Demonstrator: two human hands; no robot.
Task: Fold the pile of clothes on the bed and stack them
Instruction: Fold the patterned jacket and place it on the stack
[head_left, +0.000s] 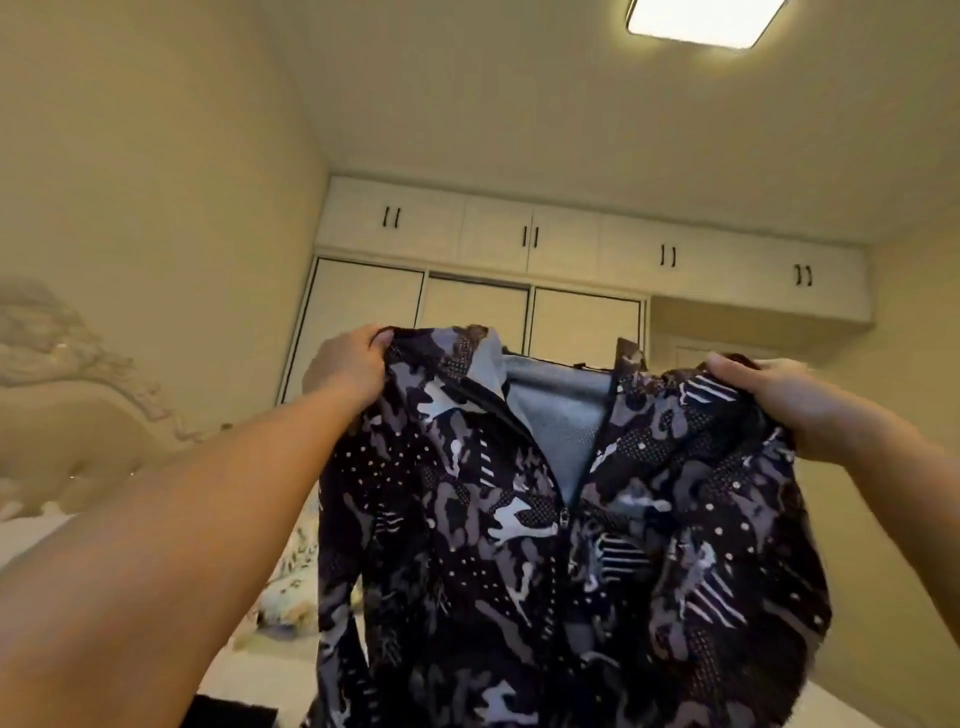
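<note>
Jacket (545, 545) hangs upright, collar up, from hands

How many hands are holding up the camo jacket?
2. The left hand grips one shoulder of the jacket, and the right hand grips the other, so it hangs in the air between them.

A dark camouflage-patterned jacket (545, 519) with a grey lining hangs upright in the air, front facing near, zip partly open.
</note>
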